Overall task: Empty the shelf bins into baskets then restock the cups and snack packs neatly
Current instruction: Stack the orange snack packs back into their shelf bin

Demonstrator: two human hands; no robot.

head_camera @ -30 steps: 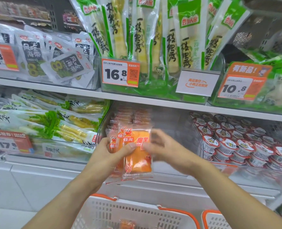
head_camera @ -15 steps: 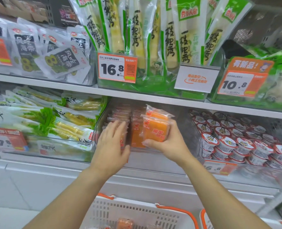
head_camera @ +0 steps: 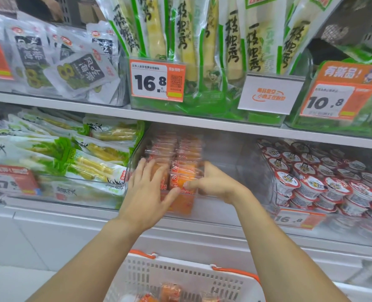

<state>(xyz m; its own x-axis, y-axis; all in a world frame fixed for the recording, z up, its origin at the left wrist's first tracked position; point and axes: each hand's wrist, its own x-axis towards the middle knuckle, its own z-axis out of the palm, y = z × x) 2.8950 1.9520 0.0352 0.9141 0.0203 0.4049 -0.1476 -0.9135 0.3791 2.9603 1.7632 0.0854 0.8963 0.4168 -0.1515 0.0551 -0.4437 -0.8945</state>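
Head view: left hand [head_camera: 147, 190] flat, fingers straight against orange snack packs [head_camera: 181, 175] in clear bin [head_camera: 235, 162]; right hand [head_camera: 211, 182] pinching front pack. Risk: slick upright packs toppling forward once released.

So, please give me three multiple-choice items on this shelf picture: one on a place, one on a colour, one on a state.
1. Where do the cups stand relative to the orange snack packs?
A. left
B. right
C. on the shelf above

2. What colour are the handles of the basket?
A. orange
B. blue
C. black

3. How is the left hand?
A. clenched in a fist
B. fingers straight against the packs
C. holding a cup

Answers: 1 B, the cups fill the next bin rightward. 2 A, orange strips on the white rim. 3 B, its fingers lie flat on the front packs, while the right hand pinches one.
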